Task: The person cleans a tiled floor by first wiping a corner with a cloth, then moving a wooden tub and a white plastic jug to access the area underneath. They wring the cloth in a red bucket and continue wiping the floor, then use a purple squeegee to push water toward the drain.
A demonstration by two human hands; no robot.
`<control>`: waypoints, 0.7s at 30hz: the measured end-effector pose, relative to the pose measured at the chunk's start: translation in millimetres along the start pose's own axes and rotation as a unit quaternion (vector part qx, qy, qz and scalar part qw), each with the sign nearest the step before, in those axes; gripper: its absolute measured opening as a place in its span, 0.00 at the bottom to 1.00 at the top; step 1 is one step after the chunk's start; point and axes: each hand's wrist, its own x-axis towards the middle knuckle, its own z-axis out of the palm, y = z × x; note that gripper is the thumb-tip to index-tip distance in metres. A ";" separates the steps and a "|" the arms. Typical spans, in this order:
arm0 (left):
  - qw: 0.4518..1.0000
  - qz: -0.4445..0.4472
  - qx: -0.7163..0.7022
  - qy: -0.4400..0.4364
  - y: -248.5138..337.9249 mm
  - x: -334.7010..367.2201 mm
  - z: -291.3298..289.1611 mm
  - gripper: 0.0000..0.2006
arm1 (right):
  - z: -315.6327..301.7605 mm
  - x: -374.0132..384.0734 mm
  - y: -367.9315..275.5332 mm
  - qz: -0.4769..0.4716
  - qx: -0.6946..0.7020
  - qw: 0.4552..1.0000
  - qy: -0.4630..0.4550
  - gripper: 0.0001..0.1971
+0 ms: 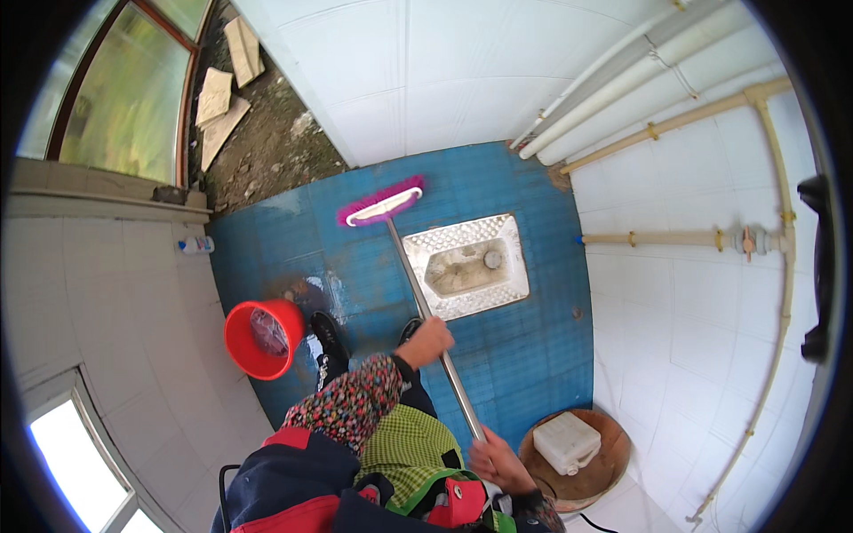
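Bristles of bright pink on a white-backed scrubbing brush head [382, 202] press on the blue tiled floor [533, 355], just at ten o'clock from the white ceramic squat pan [468, 265] set into that floor. From the head a long, straight, shiny metal handle [426, 306] slants back toward the person. The left hand [430, 341] is closed around the handle about midway along it, and the right hand [494, 459] is wrapped around its near end. The tool looks light and stiff in the shaft, with springy bristles; the smooth metal would likely be slippery when wet, so this wide two-handed hold, one hand mid-shaft and one at the end, seems the sound place to grip. At nine o'clock from the left hand sits a round red plastic basin [260, 338], beside the person's dark shoe [327, 336]. At four o'clock, near the right hand, a white plastic jug [569, 441] rests on a round brown wooden lid [604, 475]. Pale pipes [675, 238] run along the white tiled wall [693, 329].
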 end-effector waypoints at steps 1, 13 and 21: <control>0.998 -0.004 -0.052 0.025 -21.3 -10.9 3.8 0.07 | 5.4 18.7 -5.3 0.007 0.025 1.000 -0.013 0.22; 0.974 0.015 -0.212 0.080 153.4 4.4 42.3 0.06 | -58.8 -103.9 36.3 -0.089 -0.471 0.853 0.206 0.21; 0.983 -0.114 -0.031 0.144 91.4 -46.8 -59.4 0.06 | 81.9 -69.8 -4.2 -0.177 -0.556 0.812 0.036 0.28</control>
